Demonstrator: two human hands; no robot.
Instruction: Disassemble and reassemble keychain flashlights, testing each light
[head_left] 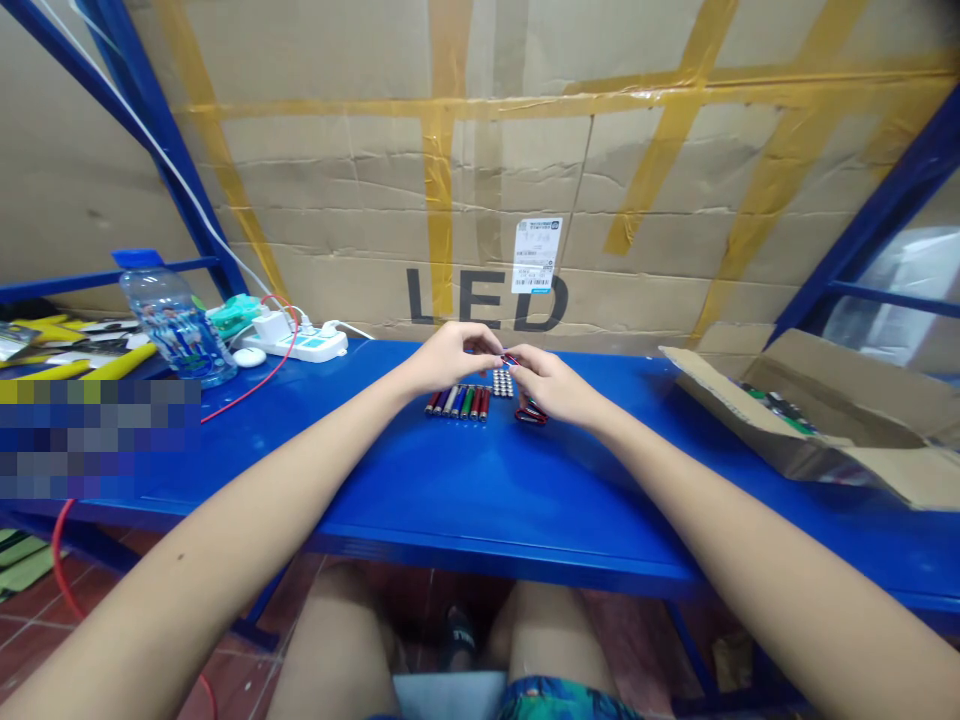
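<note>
My left hand [463, 355] and my right hand [551, 382] meet above the blue table [450, 490], fingertips pinched together. Between them is a small dark-red piece [510, 360], mostly covered by the fingers; its kind is too small to make out. Below my left hand lies a row of several slim metallic tubes [459, 403], in red, silver, blue and green. Just to their right sit several small, round, silvery pieces [502, 384] in tight rows, like button cells. Under my right hand is a little pile of red-edged items [531, 413], partly hidden.
On the left stand a water bottle [176, 325] and a white power strip [311, 343] with cords; a red cable crosses the table. An open cardboard box [795, 450] with small green and dark parts is at right. A large taped carton [360, 200] rises behind.
</note>
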